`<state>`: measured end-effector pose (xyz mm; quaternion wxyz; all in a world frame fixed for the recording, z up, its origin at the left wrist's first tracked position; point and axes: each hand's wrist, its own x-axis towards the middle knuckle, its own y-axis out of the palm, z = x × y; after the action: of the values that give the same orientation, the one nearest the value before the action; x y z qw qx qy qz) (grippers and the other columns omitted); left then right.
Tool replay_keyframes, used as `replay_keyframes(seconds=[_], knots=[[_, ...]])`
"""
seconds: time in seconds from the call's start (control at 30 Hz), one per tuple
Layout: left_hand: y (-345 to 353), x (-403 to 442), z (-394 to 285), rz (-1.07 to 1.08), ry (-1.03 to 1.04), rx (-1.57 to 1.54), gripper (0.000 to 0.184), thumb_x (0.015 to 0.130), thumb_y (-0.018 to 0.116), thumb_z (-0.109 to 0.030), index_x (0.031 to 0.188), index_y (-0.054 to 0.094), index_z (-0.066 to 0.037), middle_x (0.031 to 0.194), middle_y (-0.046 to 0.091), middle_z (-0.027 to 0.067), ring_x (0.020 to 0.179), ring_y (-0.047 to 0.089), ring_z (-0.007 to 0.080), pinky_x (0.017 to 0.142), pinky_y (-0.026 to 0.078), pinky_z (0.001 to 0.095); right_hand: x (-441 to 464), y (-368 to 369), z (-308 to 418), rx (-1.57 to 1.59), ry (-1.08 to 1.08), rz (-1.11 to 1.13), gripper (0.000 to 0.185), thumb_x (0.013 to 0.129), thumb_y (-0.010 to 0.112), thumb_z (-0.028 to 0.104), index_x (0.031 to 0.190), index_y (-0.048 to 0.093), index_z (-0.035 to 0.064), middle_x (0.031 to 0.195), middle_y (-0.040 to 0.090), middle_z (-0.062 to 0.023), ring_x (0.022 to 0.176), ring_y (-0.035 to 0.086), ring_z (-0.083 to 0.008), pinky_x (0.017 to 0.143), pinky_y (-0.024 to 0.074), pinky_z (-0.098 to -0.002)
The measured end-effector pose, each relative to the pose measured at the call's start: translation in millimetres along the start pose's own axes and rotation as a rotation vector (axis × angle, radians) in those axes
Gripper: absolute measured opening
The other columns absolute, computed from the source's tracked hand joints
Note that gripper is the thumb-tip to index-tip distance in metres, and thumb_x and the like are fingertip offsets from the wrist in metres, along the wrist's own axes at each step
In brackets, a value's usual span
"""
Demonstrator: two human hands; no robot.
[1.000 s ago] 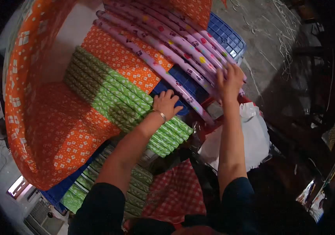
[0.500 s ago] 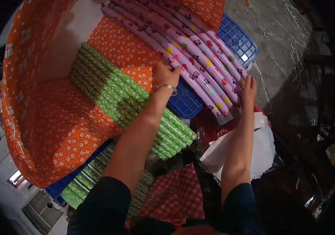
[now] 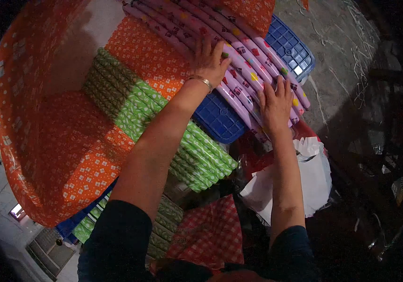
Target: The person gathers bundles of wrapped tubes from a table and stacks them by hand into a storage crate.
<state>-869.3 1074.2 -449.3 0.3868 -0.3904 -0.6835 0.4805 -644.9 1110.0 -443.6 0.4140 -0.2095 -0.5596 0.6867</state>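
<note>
Pink wrapping paper rolls (image 3: pixel 253 70) with a colourful gift pattern lie side by side in a slanting row. My left hand (image 3: pixel 209 65), a bracelet at its wrist, rests on top of them with its fingers apart. Nearer their lower ends, my right hand (image 3: pixel 275 104) lies across the rolls, fingers spread. Beneath the row shows a blue plastic surface (image 3: pixel 220 120) with a grid pattern. Left of it, a row of green patterned rolls (image 3: pixel 149 103) sits on an orange printed sheet (image 3: pixel 145 51), partly covered by my left forearm.
The orange sheet curves up into a tall wall (image 3: pixel 22 155) on the left. More green rolls (image 3: pixel 166 218) lie lower down, beside red checked material (image 3: pixel 211 230). Crumpled white paper (image 3: pixel 314 178) sits by my right forearm. Loose string (image 3: pixel 356 80) trails over the grey floor (image 3: pixel 323 61).
My left hand has moved up and right onto the pink rolls. My right hand has shifted from their right ends to their top, its fingers now spread. The rolls have spread slightly to the right.
</note>
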Motion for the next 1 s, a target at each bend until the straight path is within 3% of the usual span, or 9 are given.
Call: replay_keyframes(seconds=[0.2,0.27,0.33,0.4,0.53,0.67,0.73,0.9,1.0], knots=[[-12,24,8,0.217,0.074,-0.036,0.051,0.078,0.053,-0.049,0.121,0.048,-0.021,0.137,0.032,0.0059,0.13,0.021,0.0293,0.099,0.02,0.0574,-7,-17,1,0.026,-0.037,0.091,0.036,0.078,0.063,0.026,0.11,0.057,0.0126,0.132,0.037,-0.0156,0.124,0.03,-0.0384,0.1,0.025,-0.0547],[-23,23,0,0.293,0.008,0.146,0.053,0.079,0.053,-0.051,0.122,0.048,-0.02,0.135,0.034,0.0017,0.13,0.021,0.0267,0.099,0.02,0.0572,-4,-18,1,0.098,-0.089,0.078,0.037,0.077,0.063,0.026,0.111,0.056,0.013,0.133,0.037,-0.0152,0.125,0.03,-0.038,0.1,0.0246,-0.0543],[-8,17,11,0.344,-0.017,0.159,0.058,0.079,0.052,-0.052,0.123,0.046,-0.015,0.136,0.033,0.0045,0.13,0.02,0.0272,0.099,0.019,0.0589,-5,-18,-1,0.082,-0.121,0.11,0.041,0.076,0.064,0.025,0.114,0.055,0.0139,0.133,0.037,-0.0153,0.126,0.029,-0.0375,0.1,0.0242,-0.0542],[42,6,43,0.101,-0.007,0.072,0.062,0.079,0.052,-0.054,0.123,0.044,-0.01,0.137,0.033,0.0085,0.129,0.023,0.028,0.1,0.018,0.0588,-6,-16,-4,0.054,-0.117,0.138,0.047,0.074,0.066,0.024,0.118,0.053,0.0134,0.132,0.038,-0.0155,0.126,0.029,-0.0373,0.101,0.024,-0.0536],[78,23,57,0.094,-0.034,-0.182,0.064,0.078,0.056,-0.05,0.123,0.044,-0.007,0.133,0.036,0.0182,0.124,0.031,0.0357,0.102,0.021,0.0534,-4,-18,-12,0.062,-0.108,0.094,0.048,0.073,0.066,0.022,0.117,0.052,0.0103,0.13,0.039,-0.0158,0.124,0.031,-0.0386,0.101,0.0248,-0.0524],[0,14,27,0.073,-0.111,-0.341,0.06,0.078,0.06,-0.043,0.121,0.045,-0.004,0.13,0.036,0.0235,0.122,0.033,0.0389,0.1,0.025,0.0525,17,-10,-40,0.073,-0.034,-0.011,0.045,0.077,0.062,0.027,0.118,0.049,0.0125,0.128,0.039,-0.0166,0.122,0.031,-0.0407,0.097,0.0268,-0.0562],[-14,-17,45,-0.27,-0.027,-0.244,0.055,0.078,0.061,-0.039,0.118,0.047,-0.003,0.129,0.036,0.0256,0.119,0.035,0.041,0.098,0.029,0.0514,29,-4,-49,-0.056,0.009,0.069,0.048,0.082,0.055,0.035,0.125,0.045,0.0164,0.131,0.039,-0.0157,0.122,0.031,-0.04,0.096,0.0278,-0.0576],[-33,-87,95,0.087,-0.423,0.141,0.07,0.08,0.053,-0.05,0.126,0.037,0.0,0.132,0.03,0.0268,0.129,0.016,0.0423,0.097,0.021,0.0604,61,23,-59,-0.071,0.003,0.08,0.051,0.086,0.044,0.045,0.128,0.042,0.0168,0.131,0.04,-0.0164,0.122,0.034,-0.0379,0.095,0.0292,-0.0585],[-32,-77,81,0.254,-0.452,0.227,0.073,0.08,0.05,-0.053,0.131,0.033,-0.003,0.134,0.029,0.0259,0.13,0.015,0.0422,0.096,0.02,0.0627,66,23,-50,0.06,0.05,0.03,0.044,0.085,0.05,0.038,0.122,0.047,0.0158,0.108,0.054,-0.0156,0.101,0.049,-0.0357,0.084,0.0404,-0.0477]])
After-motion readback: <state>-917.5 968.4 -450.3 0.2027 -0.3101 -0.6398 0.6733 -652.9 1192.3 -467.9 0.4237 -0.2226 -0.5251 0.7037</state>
